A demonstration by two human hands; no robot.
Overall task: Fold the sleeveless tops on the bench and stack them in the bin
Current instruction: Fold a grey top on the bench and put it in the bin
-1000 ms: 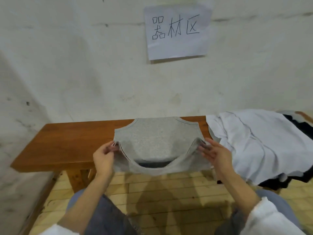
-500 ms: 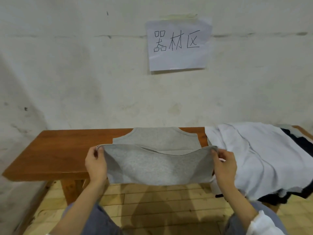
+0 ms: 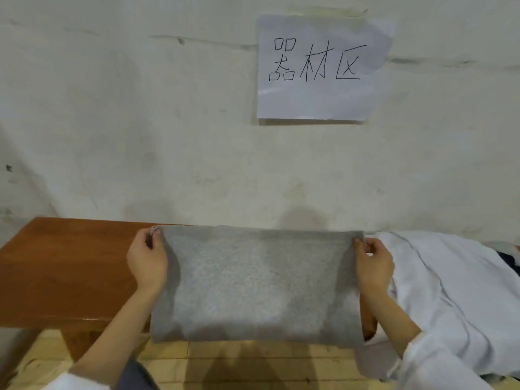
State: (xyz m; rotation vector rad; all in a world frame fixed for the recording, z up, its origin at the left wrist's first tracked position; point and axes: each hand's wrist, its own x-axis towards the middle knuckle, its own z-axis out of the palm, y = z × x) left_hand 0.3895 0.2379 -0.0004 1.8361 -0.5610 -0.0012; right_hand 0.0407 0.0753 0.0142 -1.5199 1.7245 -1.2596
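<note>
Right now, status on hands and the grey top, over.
Left hand, right hand each pinch an upper corner of grey top, stretched over bench. White garment pile crowds right side. No bin in view.

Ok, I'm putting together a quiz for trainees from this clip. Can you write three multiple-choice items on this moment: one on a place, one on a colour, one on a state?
1. Where is the white garment pile?
A) left of the held top
B) right of the held top
C) pinned to the wall

2. What colour is the held top?
A) grey
B) red
C) black

3. How is the held top gripped?
A) by one hand only
B) by neither hand
C) the left hand and the right hand each pinch an upper corner

Answers:
1. B: the pile lies just past the top's right edge.
2. A: the fabric is plain heather grey.
3. C: thumb and fingers close on both upper corners.
</note>
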